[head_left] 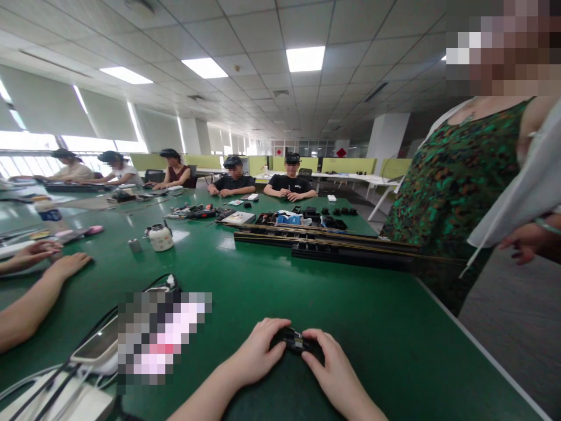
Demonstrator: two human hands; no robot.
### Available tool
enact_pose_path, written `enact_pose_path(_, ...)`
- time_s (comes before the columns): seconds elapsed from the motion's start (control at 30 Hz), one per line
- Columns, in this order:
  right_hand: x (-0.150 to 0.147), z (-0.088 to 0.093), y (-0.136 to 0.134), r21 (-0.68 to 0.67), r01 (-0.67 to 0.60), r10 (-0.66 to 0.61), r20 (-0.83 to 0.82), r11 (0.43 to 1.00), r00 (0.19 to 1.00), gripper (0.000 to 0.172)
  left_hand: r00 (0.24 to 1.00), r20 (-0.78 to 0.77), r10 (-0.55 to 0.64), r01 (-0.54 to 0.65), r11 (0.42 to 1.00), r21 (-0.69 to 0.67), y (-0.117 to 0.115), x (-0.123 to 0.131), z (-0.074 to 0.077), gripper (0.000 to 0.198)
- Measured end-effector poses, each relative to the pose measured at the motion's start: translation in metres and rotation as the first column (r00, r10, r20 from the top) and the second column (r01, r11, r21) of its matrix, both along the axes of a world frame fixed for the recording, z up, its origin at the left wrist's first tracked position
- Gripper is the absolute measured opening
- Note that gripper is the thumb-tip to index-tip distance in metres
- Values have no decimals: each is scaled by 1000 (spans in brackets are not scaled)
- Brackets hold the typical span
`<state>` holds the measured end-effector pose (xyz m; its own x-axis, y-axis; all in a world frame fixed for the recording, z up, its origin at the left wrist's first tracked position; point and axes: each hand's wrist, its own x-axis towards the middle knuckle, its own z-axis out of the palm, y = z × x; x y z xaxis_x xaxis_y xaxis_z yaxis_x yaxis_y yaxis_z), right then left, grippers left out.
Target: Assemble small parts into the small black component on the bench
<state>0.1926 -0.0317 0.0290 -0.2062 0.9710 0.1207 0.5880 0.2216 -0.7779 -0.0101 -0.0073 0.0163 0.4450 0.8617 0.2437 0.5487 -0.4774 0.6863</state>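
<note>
Close to me on the green table (245, 292), a small black part (295, 340) with a lighter, metallic-looking middle sits between my two hands. My left hand (265, 348) is closed around its left end, fingertips on top and thumb at the near side. The right end is gripped by my right hand (326, 356), with fingers and thumb curled about it. Both ends of the part are partly hidden by my fingers, and its exact kind I cannot make out.
Long black rails (324, 245) lie across the table ahead. A white jar (161, 237) and a small grey cylinder (134, 245) stand left of them. Cables and a white power strip (65, 397) lie near left. A co-worker's hands (65, 263) rest at left; a person (464, 175) stands at right.
</note>
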Motion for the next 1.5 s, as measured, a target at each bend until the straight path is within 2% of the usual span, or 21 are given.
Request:
enact_pose_path(0.4,0,-2,0,-8,-14,14,16,1000,1000,29,998,-54,-40,40,999,4,-3,-1,8,51)
enact_pose_path(0.57,-1,-2,-1,-21,-27,27,27,999,999,29,993,-110,-48,49,999,8,-1,-2,3,40)
enact_pose_path(0.67,-2,-1,-2,-23,-23,24,39,999,999,29,989,-139,-51,53,999,9,-1,-2,3,41)
enact_pose_path(0.93,-3,6,-4,18,-91,90,65,996,994,32,984,-161,-74,80,996,31,-5,-1,12,35)
enact_pose_path(1.17,-4,6,-6,33,-120,115,122,992,986,21,987,-143,-67,72,997,30,-6,0,11,43)
enact_pose_path(1.5,-4,2,-6,54,-121,113,129,991,985,19,982,-169,-81,87,996,31,-7,2,14,35)
